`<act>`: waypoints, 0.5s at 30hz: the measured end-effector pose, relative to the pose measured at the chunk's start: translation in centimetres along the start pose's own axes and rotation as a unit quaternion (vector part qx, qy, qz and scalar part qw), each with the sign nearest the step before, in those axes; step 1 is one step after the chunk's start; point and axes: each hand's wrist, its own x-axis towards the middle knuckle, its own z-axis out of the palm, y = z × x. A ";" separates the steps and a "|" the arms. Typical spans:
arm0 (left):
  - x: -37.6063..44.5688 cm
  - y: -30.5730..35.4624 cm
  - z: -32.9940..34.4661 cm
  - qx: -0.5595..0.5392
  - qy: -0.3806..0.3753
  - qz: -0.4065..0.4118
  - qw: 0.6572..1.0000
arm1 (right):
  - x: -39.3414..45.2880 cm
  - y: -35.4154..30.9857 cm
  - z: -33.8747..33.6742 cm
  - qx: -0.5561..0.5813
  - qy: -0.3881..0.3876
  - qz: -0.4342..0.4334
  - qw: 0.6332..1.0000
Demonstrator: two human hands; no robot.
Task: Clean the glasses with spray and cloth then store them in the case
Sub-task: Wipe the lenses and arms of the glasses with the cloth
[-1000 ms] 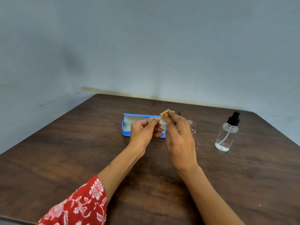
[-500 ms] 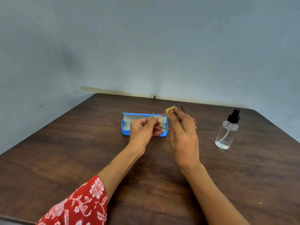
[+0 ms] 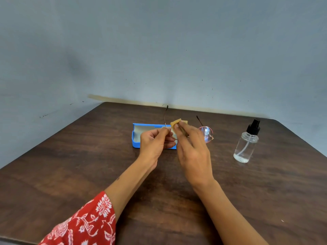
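Observation:
Thin-framed round glasses are held above the table with their temples pointing away from me. My left hand pinches the frame at its left side. My right hand pinches a small yellow cloth against the left lens, which is mostly hidden behind the fingers. The right lens shows clear with a pinkish rim. The open blue case with a pale lining lies on the table just behind my left hand. The clear spray bottle with a black nozzle stands upright to the right.
The dark wooden table sits in a corner of grey-blue walls. Its back edge runs along the wall just behind the case. A red patterned sleeve covers my left forearm at the lower left.
The cloth has slid along the left lens while my right hand shifted slightly. The glasses have tilted, so the right lens shows more fully. My left hand has kept its hold.

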 end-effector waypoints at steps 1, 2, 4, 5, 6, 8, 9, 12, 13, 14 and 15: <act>0.0 0.0 0.0 0.000 -0.001 0.003 1.000 | 0.0 -0.2 0.1 0.011 -0.007 -0.009 1.000; 0.0 0.1 -0.1 -0.003 -0.001 0.005 1.000 | 0.0 -0.2 0.1 0.018 -0.012 -0.015 1.000; 0.2 0.3 -0.1 -0.016 0.006 0.002 1.000 | 0.0 0.3 -0.1 0.016 -0.009 -0.011 1.000; 0.2 0.4 -0.2 -0.024 0.010 -0.001 1.000 | -0.1 0.7 -0.3 0.007 -0.003 0.004 1.000; 0.3 0.5 -0.2 -0.030 0.014 -0.003 0.999 | 0.0 1.1 -0.5 -0.005 0.003 0.024 1.000; 0.5 0.5 -0.2 -0.033 0.018 -0.007 0.999 | 0.0 1.4 -0.8 -0.019 0.009 0.046 0.999; 0.4 0.4 -0.2 -0.033 0.019 -0.008 0.999 | 0.0 1.3 -0.8 -0.021 0.008 0.044 0.999; 0.4 0.2 -0.3 -0.041 0.018 -0.008 0.999 | 0.0 0.4 -0.4 0.000 -0.008 0.008 1.000; 0.4 0.3 -0.3 -0.043 0.019 -0.005 0.999 | -0.1 0.0 -0.3 0.010 -0.017 -0.006 1.000; 0.4 0.4 -0.3 -0.045 0.022 -0.001 0.999 | -0.1 -0.2 -0.2 0.014 -0.025 -0.018 0.999; 0.4 0.6 -0.3 -0.049 0.026 0.002 0.998 | -0.1 -0.4 -0.2 0.015 -0.031 -0.024 0.999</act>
